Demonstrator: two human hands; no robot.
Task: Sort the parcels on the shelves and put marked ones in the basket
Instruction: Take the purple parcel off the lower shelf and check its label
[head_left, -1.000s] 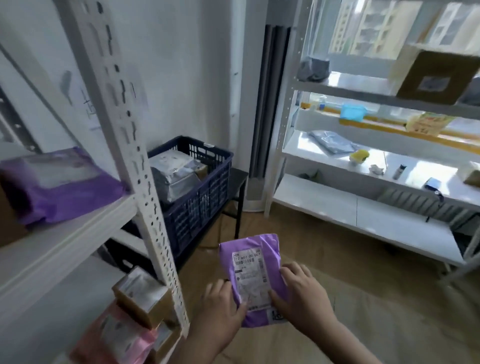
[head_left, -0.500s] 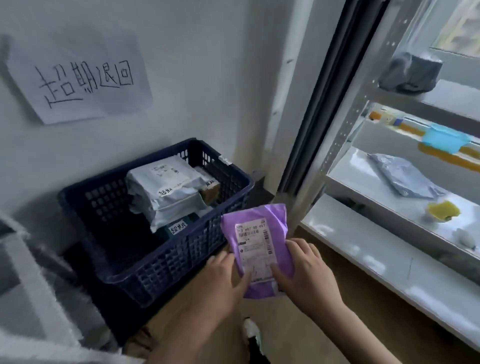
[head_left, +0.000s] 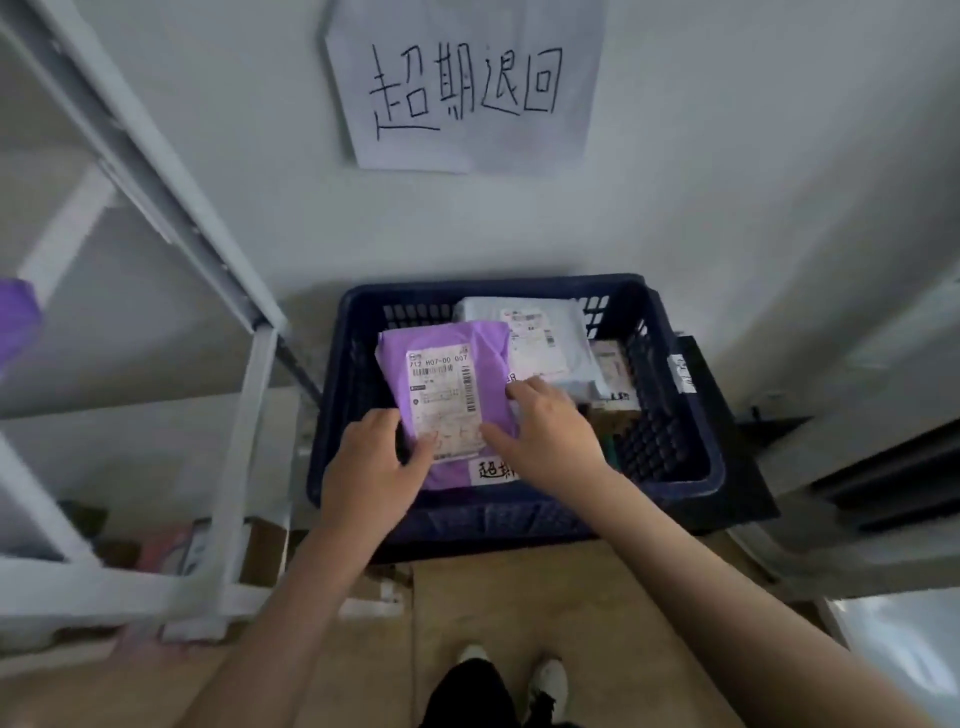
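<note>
I see the left hand (head_left: 375, 466) & right hand (head_left: 546, 430) both holding the purple parcel (head_left: 448, 400) by its near end. It's over the blue basket (head_left: 670, 457), next to a white parcel (head_left: 540, 338) inside.

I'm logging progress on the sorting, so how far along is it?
Done: a white parcel and a brown box lie in the basket. In hand: left hand and right hand lower the purple parcel in. Left: another purple parcel on the shelf.
</note>
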